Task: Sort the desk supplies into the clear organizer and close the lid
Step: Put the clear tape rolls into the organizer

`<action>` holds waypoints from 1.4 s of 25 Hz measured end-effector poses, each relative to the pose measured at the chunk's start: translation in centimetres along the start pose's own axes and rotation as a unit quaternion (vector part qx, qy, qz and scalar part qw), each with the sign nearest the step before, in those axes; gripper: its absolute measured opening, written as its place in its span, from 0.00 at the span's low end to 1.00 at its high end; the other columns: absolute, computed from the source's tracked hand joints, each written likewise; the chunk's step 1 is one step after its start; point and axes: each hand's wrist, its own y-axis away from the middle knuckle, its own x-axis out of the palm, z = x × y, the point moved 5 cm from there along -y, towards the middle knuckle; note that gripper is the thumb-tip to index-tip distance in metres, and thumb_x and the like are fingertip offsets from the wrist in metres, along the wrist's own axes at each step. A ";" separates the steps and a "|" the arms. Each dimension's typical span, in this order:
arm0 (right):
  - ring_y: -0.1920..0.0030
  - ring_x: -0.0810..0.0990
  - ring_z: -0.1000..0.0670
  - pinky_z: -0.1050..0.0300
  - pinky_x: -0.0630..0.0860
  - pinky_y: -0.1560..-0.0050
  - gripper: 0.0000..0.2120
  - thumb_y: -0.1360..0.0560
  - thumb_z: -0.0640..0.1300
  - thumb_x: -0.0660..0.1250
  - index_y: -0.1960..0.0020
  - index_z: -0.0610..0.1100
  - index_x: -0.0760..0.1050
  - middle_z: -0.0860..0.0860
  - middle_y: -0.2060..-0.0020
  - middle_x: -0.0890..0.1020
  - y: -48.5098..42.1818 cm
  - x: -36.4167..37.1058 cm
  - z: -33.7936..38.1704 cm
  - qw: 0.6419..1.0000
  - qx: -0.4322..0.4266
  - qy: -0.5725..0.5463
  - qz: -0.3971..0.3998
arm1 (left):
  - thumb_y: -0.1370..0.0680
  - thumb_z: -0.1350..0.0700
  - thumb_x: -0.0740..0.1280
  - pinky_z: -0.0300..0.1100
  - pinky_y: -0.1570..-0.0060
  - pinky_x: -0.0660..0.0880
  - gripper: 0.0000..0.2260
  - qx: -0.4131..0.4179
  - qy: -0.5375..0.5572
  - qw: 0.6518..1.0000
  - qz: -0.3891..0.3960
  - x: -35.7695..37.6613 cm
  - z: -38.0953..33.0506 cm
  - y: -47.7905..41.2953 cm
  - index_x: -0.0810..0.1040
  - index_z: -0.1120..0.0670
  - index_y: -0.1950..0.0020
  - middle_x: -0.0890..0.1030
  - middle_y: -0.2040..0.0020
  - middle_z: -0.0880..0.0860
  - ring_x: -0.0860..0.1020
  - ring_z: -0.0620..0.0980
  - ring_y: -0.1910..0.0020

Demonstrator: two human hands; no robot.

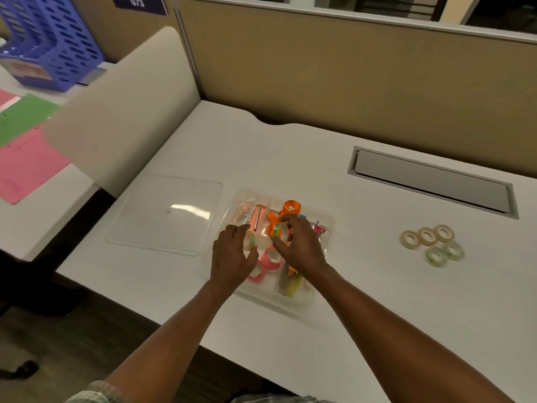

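The clear organizer (325,216) sits on the white desk, holding orange tape rolls (291,206), pink tape rolls (270,258), a metal tool and a yellow item (291,286). My left hand (232,257) is over its left side, fingers curled on a green-patterned tape roll (251,239). My right hand (299,247) pinches an orange-and-green tape roll (276,230) above the middle compartment. The clear lid (165,213) lies flat to the organizer's left. Several loose tape rolls (433,242) lie on the desk to the right.
A grey cable hatch (433,181) is set into the desk at the back right. Tan partition walls (348,82) border the desk behind and left. The neighbouring desk at left carries pink and green papers (26,158) and blue file trays (49,39).
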 end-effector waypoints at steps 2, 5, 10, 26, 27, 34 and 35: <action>0.41 0.77 0.49 0.49 0.79 0.46 0.22 0.26 0.51 0.72 0.35 0.47 0.72 0.49 0.40 0.78 -0.9 2.1 1.7 0.999 -0.034 0.021 0.029 | 0.31 0.54 0.73 0.51 0.55 0.75 0.22 -0.024 -0.035 0.999 -0.002 -0.6 2.1 0.1 0.77 0.56 0.37 0.78 0.47 0.56 0.77 0.58 0.52; 0.41 0.78 0.47 0.49 0.78 0.47 0.23 0.27 0.52 0.72 0.34 0.48 0.72 0.48 0.40 0.78 -1.9 5.2 3.5 0.993 -0.071 0.058 0.068 | 0.31 0.52 0.73 0.51 0.54 0.72 0.22 -0.044 -0.079 0.996 0.008 -1.1 4.5 0.3 0.78 0.55 0.38 0.79 0.49 0.56 0.77 0.58 0.52; 0.38 0.78 0.47 0.50 0.79 0.43 0.25 0.26 0.55 0.71 0.32 0.53 0.70 0.51 0.35 0.77 -2.2 9.1 3.9 0.985 -0.070 0.110 0.117 | 0.32 0.51 0.74 0.50 0.55 0.71 0.22 -0.036 -0.129 0.990 0.035 -0.8 6.2 0.7 0.79 0.55 0.40 0.80 0.51 0.55 0.78 0.58 0.53; 0.36 0.75 0.46 0.49 0.76 0.41 0.25 0.24 0.52 0.68 0.29 0.49 0.70 0.48 0.34 0.75 -1.1 1.7 0.4 0.989 -0.053 0.128 0.061 | 0.28 0.49 0.70 0.52 0.49 0.73 0.21 0.012 -0.085 0.995 0.054 2.1 -1.4 -2.1 0.77 0.53 0.36 0.78 0.42 0.56 0.77 0.57 0.44; 0.36 0.76 0.46 0.49 0.76 0.42 0.24 0.24 0.52 0.68 0.29 0.49 0.70 0.48 0.35 0.76 -0.8 0.4 -0.3 0.990 -0.045 0.127 0.049 | 0.27 0.48 0.69 0.52 0.48 0.72 0.21 0.023 -0.075 0.995 0.054 2.7 -2.9 -2.4 0.77 0.53 0.36 0.78 0.42 0.56 0.76 0.57 0.44; 0.41 0.78 0.49 0.52 0.77 0.45 0.21 0.24 0.52 0.66 0.31 0.51 0.71 0.51 0.38 0.75 2.9 -10.2 -8.1 0.990 0.038 0.135 -0.020 | 0.27 0.51 0.69 0.52 0.48 0.72 0.20 0.123 -0.030 0.989 0.072 7.6 -14.9 -3.1 0.77 0.55 0.36 0.78 0.44 0.56 0.76 0.59 0.44; 0.41 0.78 0.49 0.52 0.77 0.44 0.22 0.23 0.53 0.66 0.31 0.51 0.71 0.52 0.37 0.75 3.6 -11.9 -9.6 0.988 0.053 0.138 -0.032 | 0.27 0.50 0.69 0.52 0.46 0.72 0.21 0.133 -0.028 0.987 0.083 8.6 -16.9 -3.0 0.76 0.54 0.35 0.78 0.42 0.56 0.76 0.58 0.43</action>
